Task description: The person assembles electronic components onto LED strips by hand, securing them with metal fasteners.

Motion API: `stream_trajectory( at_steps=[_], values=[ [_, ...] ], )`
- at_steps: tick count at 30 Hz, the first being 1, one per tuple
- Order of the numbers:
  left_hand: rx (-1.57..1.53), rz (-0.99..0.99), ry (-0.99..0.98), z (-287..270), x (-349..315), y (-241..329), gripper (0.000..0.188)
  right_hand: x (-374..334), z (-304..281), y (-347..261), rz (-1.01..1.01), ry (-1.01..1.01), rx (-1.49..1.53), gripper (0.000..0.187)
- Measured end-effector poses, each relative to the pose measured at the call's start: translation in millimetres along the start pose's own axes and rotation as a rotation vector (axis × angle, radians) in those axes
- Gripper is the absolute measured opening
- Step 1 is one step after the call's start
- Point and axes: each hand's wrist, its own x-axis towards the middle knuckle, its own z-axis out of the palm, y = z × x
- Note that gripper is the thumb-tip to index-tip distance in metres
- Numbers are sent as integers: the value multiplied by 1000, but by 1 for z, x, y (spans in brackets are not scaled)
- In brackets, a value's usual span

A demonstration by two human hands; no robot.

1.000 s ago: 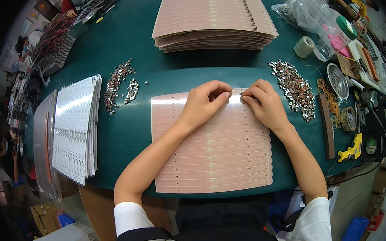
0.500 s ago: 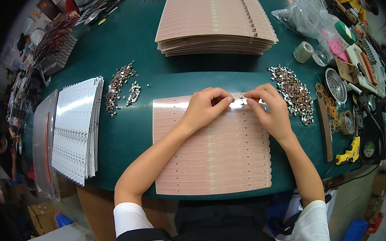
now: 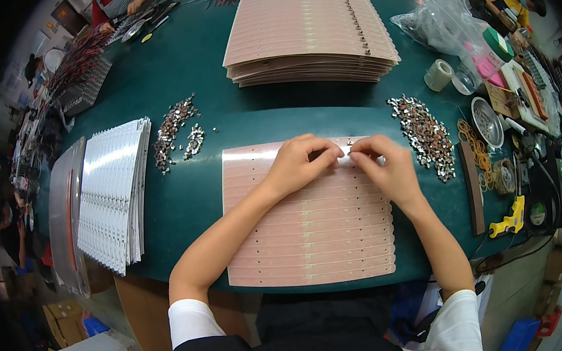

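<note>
A pink ribbed sheet (image 3: 287,242) of joined strips, with rows of small dark holes, lies flat before me. Over its far edge, right of the middle, my left hand (image 3: 303,163) is closed in a pinch; whatever is in its fingertips is too small to make out. Close beside it my right hand (image 3: 391,169) pinches a small metal piece, mostly covered by its fingers. The two sets of fingertips nearly meet above the right-hand row of holes. One small metal piece (image 3: 349,141) sits at the sheet's far edge, just beyond my fingers.
Loose metal pieces form a heap (image 3: 425,139) on the right and another (image 3: 173,131) on the left. A stack of pink sheets (image 3: 308,32) stands at the back, white perforated sheets (image 3: 112,190) at the left. A dark bar (image 3: 472,189) and yellow glue gun (image 3: 508,218) lie right.
Both hands have shifted slightly toward me along the sheet. My right fingers have come closer to the left ones and moved away from the far edge.
</note>
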Motion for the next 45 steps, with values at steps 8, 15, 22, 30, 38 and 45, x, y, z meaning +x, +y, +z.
stream_trajectory(
  at_steps=[8, 15, 22, 30, 38, 45],
  values=[
    [-51, -94, 77, 0, 1, 5, 19, -4, -6, 8, 46, -83, -65, 7],
    [-45, -77, 76, -1, 1, 2, 19, -4, 3, 15, -13, -70, -60, 6],
    [-25, -61, 79, -1, 2, 1, 19, -3, 3, 16, -78, -79, -98, 5],
    [6, -49, 103, 3, 2, 1, 22, -1, -4, 16, -249, -75, -263, 7],
    [53, -49, 64, 0, 2, -1, 22, 5, -59, 65, -29, 197, -554, 7],
    [15, -35, 95, 2, 3, -3, 22, 8, -53, 65, -64, 184, -816, 10]
  ],
)
